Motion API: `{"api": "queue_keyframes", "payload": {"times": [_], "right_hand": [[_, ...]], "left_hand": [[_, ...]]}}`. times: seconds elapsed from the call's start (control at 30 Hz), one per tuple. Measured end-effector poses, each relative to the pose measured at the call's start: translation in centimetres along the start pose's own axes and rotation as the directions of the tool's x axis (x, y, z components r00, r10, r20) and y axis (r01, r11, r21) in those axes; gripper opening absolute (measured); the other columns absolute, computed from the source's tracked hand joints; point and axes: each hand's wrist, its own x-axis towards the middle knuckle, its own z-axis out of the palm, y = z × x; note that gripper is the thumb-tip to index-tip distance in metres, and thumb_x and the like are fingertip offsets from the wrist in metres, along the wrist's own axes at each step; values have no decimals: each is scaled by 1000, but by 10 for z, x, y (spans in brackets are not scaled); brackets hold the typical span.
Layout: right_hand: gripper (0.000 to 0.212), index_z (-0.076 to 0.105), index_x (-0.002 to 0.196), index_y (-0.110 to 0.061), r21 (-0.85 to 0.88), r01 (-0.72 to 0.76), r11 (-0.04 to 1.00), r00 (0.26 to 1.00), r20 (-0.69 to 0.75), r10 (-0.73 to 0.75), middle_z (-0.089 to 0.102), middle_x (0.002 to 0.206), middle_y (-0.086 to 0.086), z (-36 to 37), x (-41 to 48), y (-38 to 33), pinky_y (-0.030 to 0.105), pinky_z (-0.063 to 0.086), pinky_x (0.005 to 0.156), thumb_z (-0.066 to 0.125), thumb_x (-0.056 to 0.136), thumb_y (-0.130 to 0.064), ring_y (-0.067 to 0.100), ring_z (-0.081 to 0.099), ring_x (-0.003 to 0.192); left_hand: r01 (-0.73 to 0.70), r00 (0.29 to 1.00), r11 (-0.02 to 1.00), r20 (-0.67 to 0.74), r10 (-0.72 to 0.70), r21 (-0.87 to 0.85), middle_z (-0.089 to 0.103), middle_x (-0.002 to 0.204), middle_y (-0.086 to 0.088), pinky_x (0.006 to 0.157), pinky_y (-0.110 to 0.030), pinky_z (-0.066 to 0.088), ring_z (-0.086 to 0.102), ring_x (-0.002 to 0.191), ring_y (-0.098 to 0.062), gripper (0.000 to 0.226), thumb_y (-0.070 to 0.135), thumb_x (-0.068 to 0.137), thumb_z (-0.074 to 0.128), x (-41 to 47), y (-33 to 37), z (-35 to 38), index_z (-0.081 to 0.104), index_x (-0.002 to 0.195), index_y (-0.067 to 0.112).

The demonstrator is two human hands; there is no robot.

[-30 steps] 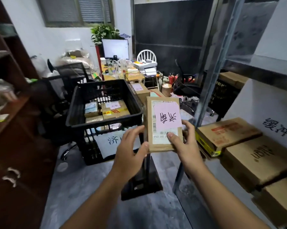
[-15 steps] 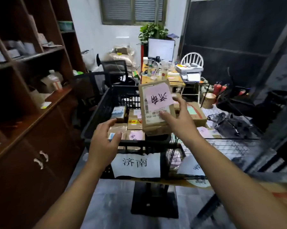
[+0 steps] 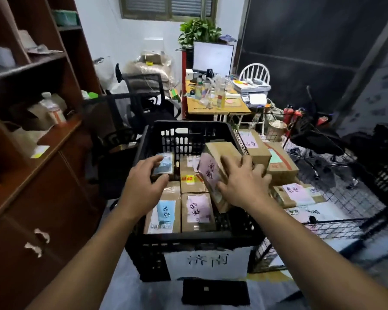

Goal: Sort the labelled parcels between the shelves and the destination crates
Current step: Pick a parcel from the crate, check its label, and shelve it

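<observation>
Cardboard, tilted on edge: the pink-labelled parcel (image 3: 213, 166) is held in my right hand (image 3: 242, 182), fingers wrapped over its top, low over the right side of the black crate (image 3: 188, 237) and above the packed parcels (image 3: 197, 211) inside. My left hand (image 3: 143, 184) curves beside a small blue-labelled parcel (image 3: 165, 165) at the crate's left; whether it grips that one, I cannot tell.

Two hands: left hand (image 3: 143, 182), right hand (image 3: 244, 182). One black crate (image 3: 188, 125) with five parcels (image 3: 198, 211), the tilted parcel (image 3: 213, 173) counted; one wire crate (image 3: 336, 227) with three.
</observation>
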Motion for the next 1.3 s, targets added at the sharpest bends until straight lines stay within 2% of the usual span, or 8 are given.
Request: {"api": "queue_keyframes", "payload": {"times": [0.17,0.37,0.57,0.67,0.8,1.0,1.13,1.3], "right_hand": [[57,27,141,-43,-172,-84,981,990,102,102,35,140,10,30,8,-15,55,33,100,54,92,-53,42,36,127],[56,28,139,-36,-290,-190,938,976,50,213,36,139,13,44,13,-31,53,34,96,50,93,-58,42,38,123],[63,28,134,-36,-378,-207,902,956,116,268,35,134,13,85,16,-37,52,32,86,26,91,-81,40,38,118],[54,23,139,-38,-387,-249,888,937,134,321,32,136,14,92,27,-38,53,35,87,39,95,-64,44,36,123],[52,19,141,-37,-396,-258,881,924,164,345,28,145,15,94,35,-46,58,34,93,39,98,-58,50,26,136],[55,20,138,-38,-408,-237,882,934,154,322,30,130,12,90,27,-41,52,35,83,49,93,-54,41,37,117],[45,24,133,-40,-431,-212,877,956,94,277,32,128,10,85,22,-42,49,29,76,41,96,-58,36,38,109],[43,24,131,-37,-442,-190,876,967,72,246,33,128,10,78,16,-42,48,29,76,37,96,-59,35,37,108]], "left_hand": [[-51,991,999,127,53,-20,56,131,3,106,-40,41,49,125,-19,50,29,89,66,43,-28,-5,53,137,24],[-77,961,997,269,71,15,54,135,1,109,-50,36,44,130,-23,48,35,90,62,74,-50,-1,54,136,25],[-161,908,977,409,92,138,46,142,5,112,-39,26,32,136,-21,47,39,94,56,92,-59,7,47,140,30],[-204,894,966,433,117,160,44,142,7,112,-37,23,29,137,-20,47,41,94,55,99,-63,7,45,140,32],[-228,883,963,448,141,146,44,140,8,112,-36,21,30,135,-19,48,41,94,55,104,-66,6,44,140,33],[-284,845,941,512,156,183,42,142,11,116,-39,15,29,135,-18,48,44,95,49,104,-66,6,40,142,38],[-391,715,866,695,72,312,35,151,6,121,-52,4,23,143,-24,53,49,97,45,108,-61,6,34,146,36],[-651,512,683,856,72,332,37,151,-4,120,-58,7,25,143,-32,57,49,97,45,111,-47,26,32,149,30]]}}
